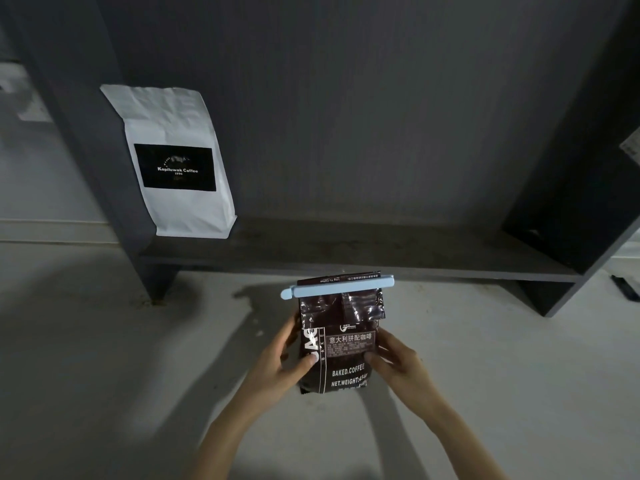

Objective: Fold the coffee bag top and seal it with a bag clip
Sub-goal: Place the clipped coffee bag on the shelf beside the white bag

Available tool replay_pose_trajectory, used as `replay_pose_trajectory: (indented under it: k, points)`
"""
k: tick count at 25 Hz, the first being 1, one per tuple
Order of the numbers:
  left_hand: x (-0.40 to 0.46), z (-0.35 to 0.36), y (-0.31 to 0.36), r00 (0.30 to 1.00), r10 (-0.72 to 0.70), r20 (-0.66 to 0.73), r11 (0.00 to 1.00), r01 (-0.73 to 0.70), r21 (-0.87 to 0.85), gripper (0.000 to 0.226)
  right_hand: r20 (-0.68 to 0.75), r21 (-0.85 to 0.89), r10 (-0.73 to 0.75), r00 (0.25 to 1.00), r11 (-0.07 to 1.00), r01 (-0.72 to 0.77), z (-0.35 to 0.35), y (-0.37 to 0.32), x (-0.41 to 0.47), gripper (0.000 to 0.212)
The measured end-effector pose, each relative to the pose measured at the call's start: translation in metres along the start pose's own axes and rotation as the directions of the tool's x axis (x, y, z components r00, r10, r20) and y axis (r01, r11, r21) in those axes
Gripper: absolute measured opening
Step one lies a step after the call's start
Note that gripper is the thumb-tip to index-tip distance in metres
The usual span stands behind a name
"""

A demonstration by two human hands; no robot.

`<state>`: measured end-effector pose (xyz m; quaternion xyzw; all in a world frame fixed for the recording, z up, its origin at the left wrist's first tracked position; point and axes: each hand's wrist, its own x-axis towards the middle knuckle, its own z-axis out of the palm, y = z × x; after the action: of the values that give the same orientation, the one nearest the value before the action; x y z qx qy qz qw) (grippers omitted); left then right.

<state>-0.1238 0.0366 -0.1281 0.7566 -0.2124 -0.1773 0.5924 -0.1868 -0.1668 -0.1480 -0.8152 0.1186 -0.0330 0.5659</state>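
A dark brown foil coffee bag (346,355) with white lettering stands upright in the lower middle of the view. Its top is folded over, and a long light-blue bag clip (337,287) lies clamped across the fold, sticking out past both sides of the bag. My left hand (284,358) grips the bag's left side with the thumb on the front. On the bag's right side my right hand (394,362) holds it the same way.
A white coffee bag (173,161) with a black label leans against the left upright of a dark grey shelf unit (346,251) just behind the brown bag. A small dark object (625,287) lies on the pale floor at far right.
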Motion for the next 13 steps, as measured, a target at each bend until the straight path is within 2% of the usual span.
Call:
replay_pose_trajectory:
  k: [4, 9, 13]
  points:
    - [-0.002, 0.007, -0.001, 1.0, 0.017, -0.023, 0.997, -0.019, -0.075, 0.062, -0.056, -0.014, -0.002, 0.998, 1.0, 0.002, 0.003, -0.005, -0.005, 0.043]
    - [0.002, -0.007, 0.003, 0.994, 0.05, -0.093, 0.998, -0.053, -0.027, 0.063, -0.093, -0.08, -0.055, 0.994, 0.996, 0.048, 0.003, -0.028, -0.003, 0.045]
    - [0.015, -0.045, 0.036, 0.989, 0.091, -0.12, 0.996, -0.09, 0.019, 0.06, -0.123, -0.074, -0.149, 0.981, 0.987, 0.141, 0.003, -0.073, 0.018, 0.041]
